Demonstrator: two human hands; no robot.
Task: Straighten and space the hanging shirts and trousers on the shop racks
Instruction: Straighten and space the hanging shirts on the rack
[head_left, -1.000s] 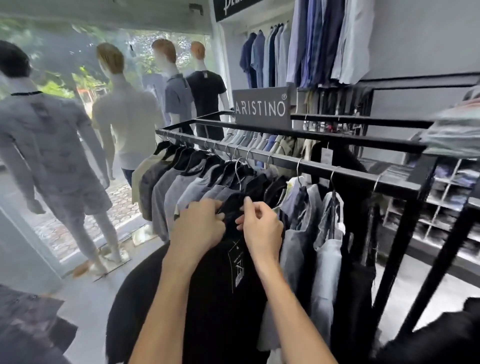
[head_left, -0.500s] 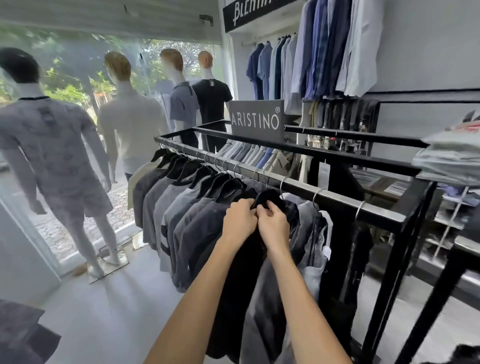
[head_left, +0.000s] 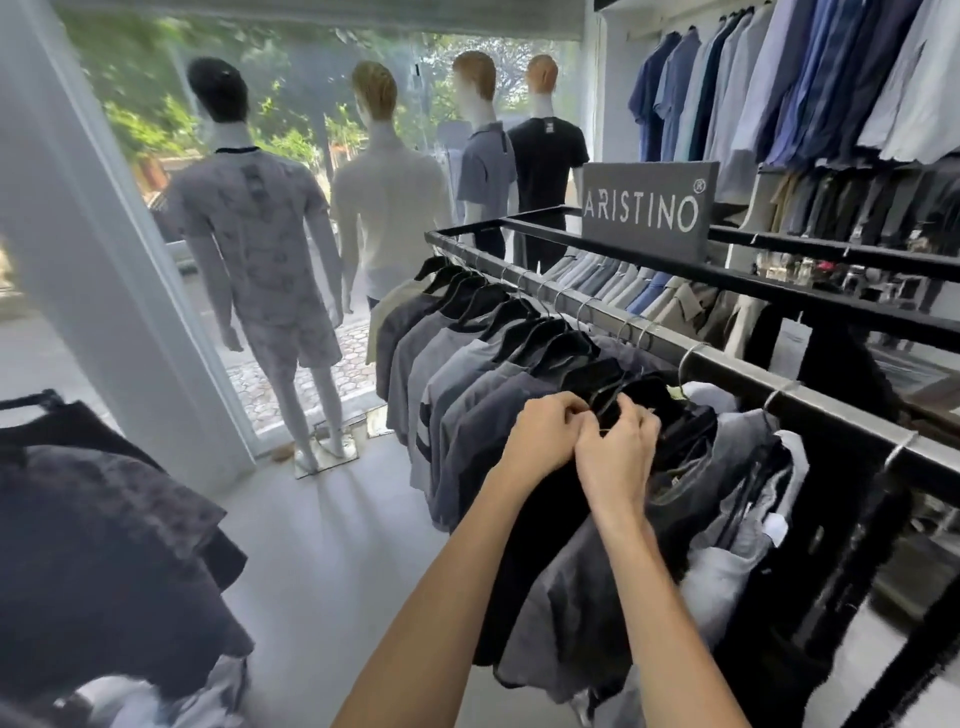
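Note:
A black metal rack (head_left: 727, 364) runs from centre to right, with grey and dark polo shirts (head_left: 467, 374) on hangers along its front rail. One black shirt (head_left: 540, 545) hangs in the middle of the row. My left hand (head_left: 545, 434) and my right hand (head_left: 618, 457) meet side by side at its collar, both pinching the dark fabric near the hanger. Lighter grey and white shirts (head_left: 737, 483) hang bunched to the right of my hands. Folded trousers (head_left: 613, 283) hang on the rack's far rail.
Several mannequins (head_left: 260, 249) stand at the shop window on the left. A white pillar (head_left: 104, 260) stands at the near left, with another rack of dark garments (head_left: 93, 519) below it. A grey brand sign (head_left: 644, 208) sits on the rack. Blue shirts (head_left: 779, 78) hang on the wall.
The view has swung left and back, bringing the pillar and the left rack into view. My hands stay together on the black shirt's collar, which now sits up at the rail.

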